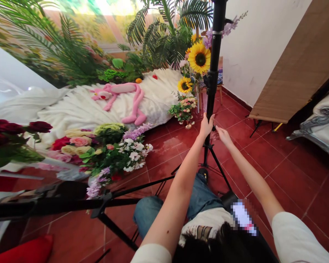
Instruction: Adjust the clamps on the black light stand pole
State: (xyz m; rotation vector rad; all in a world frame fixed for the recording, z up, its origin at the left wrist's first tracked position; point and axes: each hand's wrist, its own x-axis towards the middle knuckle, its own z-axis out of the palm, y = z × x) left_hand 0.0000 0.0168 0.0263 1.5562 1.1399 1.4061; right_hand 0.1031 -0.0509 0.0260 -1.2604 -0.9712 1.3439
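A black light stand (pixel 211 91) rises upright in front of me, with its tripod legs spread on the floor. My left hand (pixel 206 125) is wrapped round its pole, the thumb on the right side. Just right of the pole, my right hand (pixel 224 136) is closed, its fingertips at a small black knob (pixel 214 128) on the stand. Parts of the fingers of both hands are hidden. Below my arms are blue jeans and a black shoe (pixel 203 174) near the stand's base.
A pink plush toy (pixel 123 89) lies on a white draped cloth (pixel 159 84). Flowers (pixel 109 146) stand at left, sunflowers (pixel 199 58) behind the pole. A second black stand (pixel 120 201) lies across the lower left. A brown board (pixel 285 65) leans at right, near a silver-trimmed sofa (pixel 326 117).
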